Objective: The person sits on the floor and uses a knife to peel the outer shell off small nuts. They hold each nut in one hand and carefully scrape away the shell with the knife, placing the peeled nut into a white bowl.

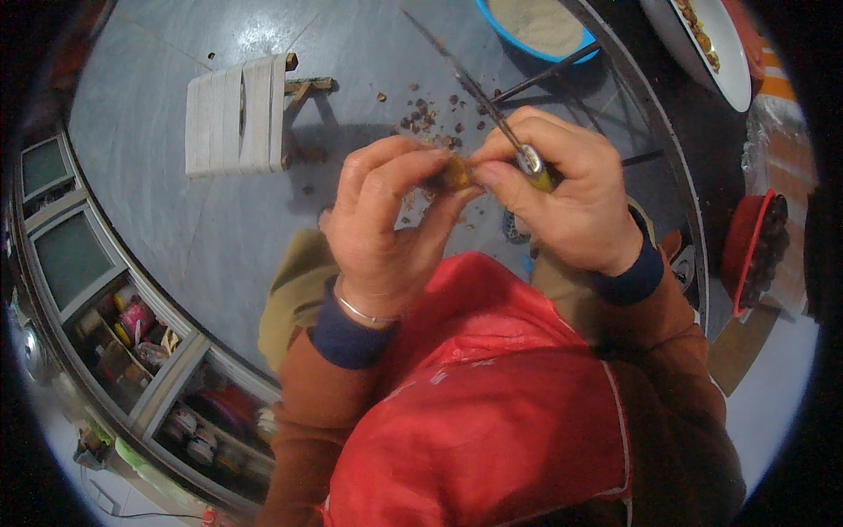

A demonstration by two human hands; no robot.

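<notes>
Above my lap, my left hand [388, 224] pinches a small yellow-brown nut [456, 172], which looks like a chestnut, between thumb and fingers. My right hand [570, 191] grips a knife by its yellow-green handle [543, 180]. The knife's narrow, dark blade [454, 66] points up and away to the left, clear of the nut. The right thumb and a fingertip meet at the nut's right side, partly hiding it. Below the hands, brown shell pieces [421, 118] lie scattered on the grey floor. A red apron [487, 408] covers my lap.
A folding stool with white straps [217, 118] stands ahead on the left. Near the dark table's rim [660, 118] is a blue basin [490, 20] of pale material. On the table are a white dish [734, 72] and a red container [741, 263] of dark round things. Cabinets [85, 257] line the left.
</notes>
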